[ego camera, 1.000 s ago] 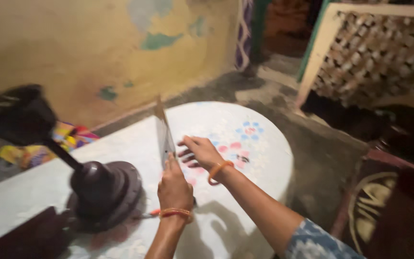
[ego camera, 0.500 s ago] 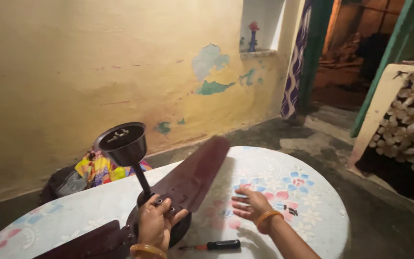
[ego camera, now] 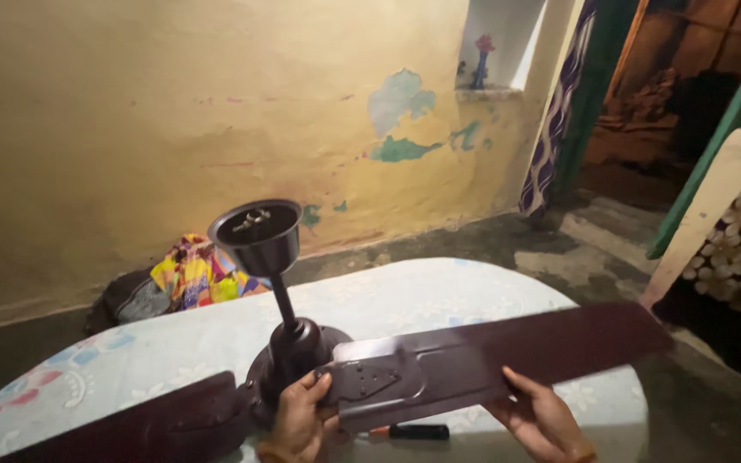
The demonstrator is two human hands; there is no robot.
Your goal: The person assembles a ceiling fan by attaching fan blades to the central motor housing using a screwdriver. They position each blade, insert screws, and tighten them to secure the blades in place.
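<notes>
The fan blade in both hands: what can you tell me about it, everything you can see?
The fan blade is long, flat and dark brown, smooth like painted metal or wood. A bracket with small holes sits at its inner end, beside the fan motor. It lies almost level above the table, reaching out to the right. The left hand grips the bracket end; the right hand supports its near edge from below, further out.
</notes>
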